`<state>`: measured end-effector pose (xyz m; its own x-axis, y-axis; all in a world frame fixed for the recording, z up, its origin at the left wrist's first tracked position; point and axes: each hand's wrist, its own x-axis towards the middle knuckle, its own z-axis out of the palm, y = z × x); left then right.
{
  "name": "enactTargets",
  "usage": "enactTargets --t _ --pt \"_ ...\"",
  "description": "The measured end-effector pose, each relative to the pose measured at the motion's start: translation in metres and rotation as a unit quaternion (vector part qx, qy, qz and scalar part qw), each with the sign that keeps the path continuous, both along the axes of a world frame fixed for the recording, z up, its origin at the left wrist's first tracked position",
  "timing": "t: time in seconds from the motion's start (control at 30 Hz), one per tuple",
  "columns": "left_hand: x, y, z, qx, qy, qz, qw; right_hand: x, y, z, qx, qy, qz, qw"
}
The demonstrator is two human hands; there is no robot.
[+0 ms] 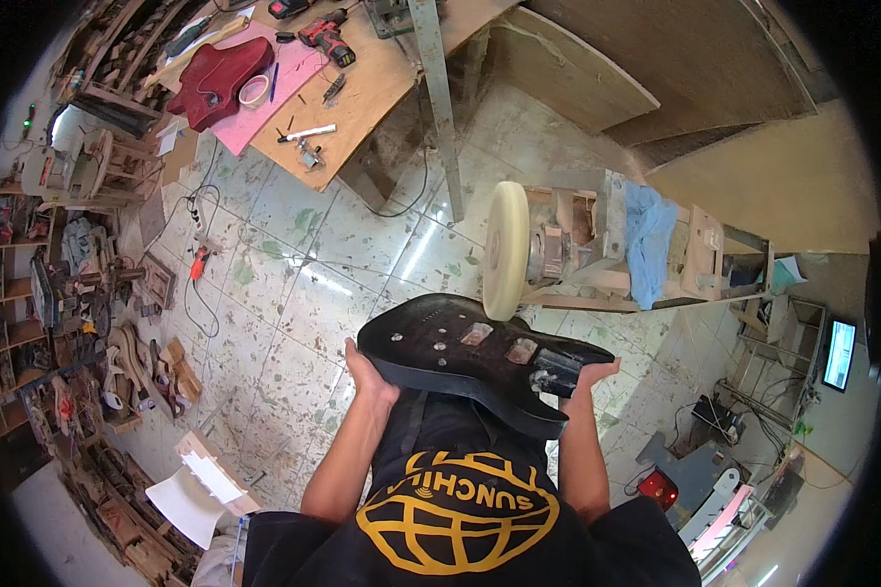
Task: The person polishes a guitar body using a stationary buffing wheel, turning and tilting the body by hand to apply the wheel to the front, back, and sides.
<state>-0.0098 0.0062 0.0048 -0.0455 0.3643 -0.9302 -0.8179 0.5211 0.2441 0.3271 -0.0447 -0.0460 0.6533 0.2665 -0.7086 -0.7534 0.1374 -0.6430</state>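
Note:
A glossy black electric guitar body [431,338] lies across in front of me, held up at both ends. It has two rectangular pickup cutouts, several small holes and a neck pocket at its right. My left hand [369,377] grips its rounded left end, with most of the fingers hidden beneath. At the horned right end my right hand [589,377] holds it, the thumb side showing and the other fingers out of sight. Just beyond the body's far edge stands a pale round buffing wheel [505,252]; whether the two touch I cannot tell.
The wheel's wooden stand [587,240] carries a blue cloth [650,245]. A workbench [382,78] at the far side bears a red guitar body [220,83], a drill [328,39] and a tape roll [254,91]. An orange-ended cable [200,262] lies on the floor. Crowded shelves [15,289] line the left.

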Motion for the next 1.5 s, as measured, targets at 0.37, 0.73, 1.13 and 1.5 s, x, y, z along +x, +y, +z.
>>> enactTargets --t 0.37,0.73,1.13,1.5 --pt "-0.042 0.000 -0.014 0.028 0.082 0.026 0.996 -0.028 0.014 -0.092 0.015 0.016 0.033 0.999" --pt "-0.084 -0.014 0.005 0.046 0.144 0.083 0.985 -0.081 0.025 -0.137 -0.030 0.042 0.025 0.998" --pt "-0.132 -0.055 0.069 0.081 0.213 0.161 0.960 -0.186 0.043 -0.092 -0.041 0.086 0.127 0.987" --pt "-0.163 -0.133 0.117 0.394 0.275 0.256 0.839 -0.241 0.138 0.096 0.185 0.341 0.389 0.836"
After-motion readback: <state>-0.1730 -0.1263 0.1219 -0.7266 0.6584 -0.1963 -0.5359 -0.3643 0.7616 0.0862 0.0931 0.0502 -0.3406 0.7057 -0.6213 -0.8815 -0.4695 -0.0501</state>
